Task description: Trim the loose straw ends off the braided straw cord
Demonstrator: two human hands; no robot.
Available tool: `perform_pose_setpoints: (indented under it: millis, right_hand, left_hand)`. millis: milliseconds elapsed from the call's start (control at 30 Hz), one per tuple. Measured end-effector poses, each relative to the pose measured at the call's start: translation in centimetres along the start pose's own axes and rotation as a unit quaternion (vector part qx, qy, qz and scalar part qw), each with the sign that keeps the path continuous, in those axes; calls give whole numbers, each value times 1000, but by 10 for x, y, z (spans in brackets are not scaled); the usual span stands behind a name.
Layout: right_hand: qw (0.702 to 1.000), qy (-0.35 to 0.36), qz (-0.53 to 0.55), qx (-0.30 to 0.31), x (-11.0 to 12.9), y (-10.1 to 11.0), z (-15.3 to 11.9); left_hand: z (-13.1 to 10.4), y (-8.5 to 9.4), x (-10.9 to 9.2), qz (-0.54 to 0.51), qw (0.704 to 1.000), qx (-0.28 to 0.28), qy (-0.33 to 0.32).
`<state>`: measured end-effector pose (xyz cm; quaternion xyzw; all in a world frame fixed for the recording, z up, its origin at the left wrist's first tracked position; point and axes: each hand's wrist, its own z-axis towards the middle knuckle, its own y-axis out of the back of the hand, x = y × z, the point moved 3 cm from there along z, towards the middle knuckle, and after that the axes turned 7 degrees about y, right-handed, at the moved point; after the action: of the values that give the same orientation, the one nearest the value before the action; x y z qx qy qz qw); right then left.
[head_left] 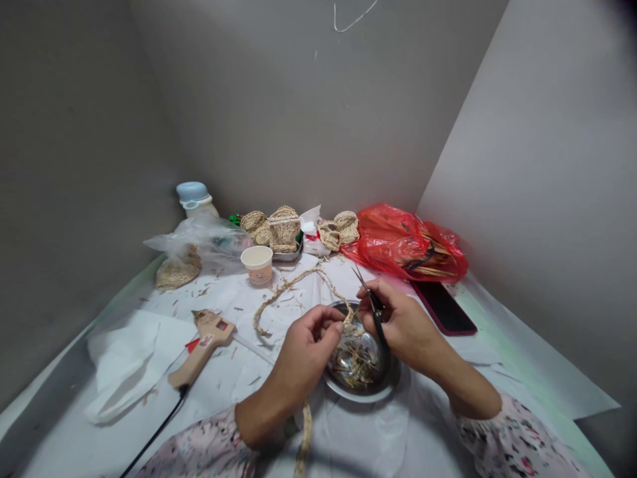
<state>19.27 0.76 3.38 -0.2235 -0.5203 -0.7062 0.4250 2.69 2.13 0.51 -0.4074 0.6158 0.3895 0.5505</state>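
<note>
A braided straw cord (286, 287) loops across the white-covered table and passes through the fingers of my left hand (316, 338), its other end hanging down toward the front edge. My left hand pinches the cord above a round metal bowl (368, 396) that holds straw clippings (354, 364). Black-handled scissors (378, 318) are in my right hand (393, 317), over the bowl's right side, with their blades pointing up and away to the left. The fingertips of my right hand are close to the cord's frayed part, and whether they touch it is unclear.
A glue gun (206, 348) with a black cable and a paper cup (257, 264) are to the left. Woven straw pieces (285, 229), a plastic bag (204, 236) and a blue-lidded bottle (194, 196) stand behind. A red bag (393, 242) and a phone (444, 307) lie right.
</note>
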Motion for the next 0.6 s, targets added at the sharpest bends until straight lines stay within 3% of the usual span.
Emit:
perform_pose_setpoints:
  millis: [233, 400, 600]
  right_hand:
    - [1000, 13, 19, 6, 6, 0, 0]
    - [999, -19, 27, -24, 4, 6, 2]
    - [1000, -7, 29, 3, 5, 0, 1]
  left_hand:
    - [0, 0, -1, 36, 999, -6, 5]
    - [1, 2, 0, 31, 999, -21, 1]
    - [1, -1, -3, 32, 999, -12, 0]
